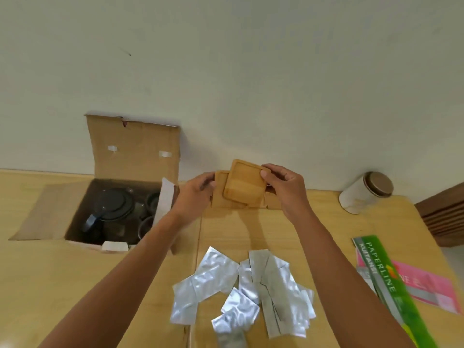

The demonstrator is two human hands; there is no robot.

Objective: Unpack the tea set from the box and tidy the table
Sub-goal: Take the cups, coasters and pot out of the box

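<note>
I see both hands above the table (75,272): my right hand (283,189) pinches the top wooden coaster (242,183), my left hand (194,194) grasps the coasters beneath (219,180). The teapot (113,207) sits inside the open box (135,146).

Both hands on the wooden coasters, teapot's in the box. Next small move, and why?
Probably set the coasters down on the table: both the left hand and right hand grip them, while the teapot and cups sit in the box.
</note>
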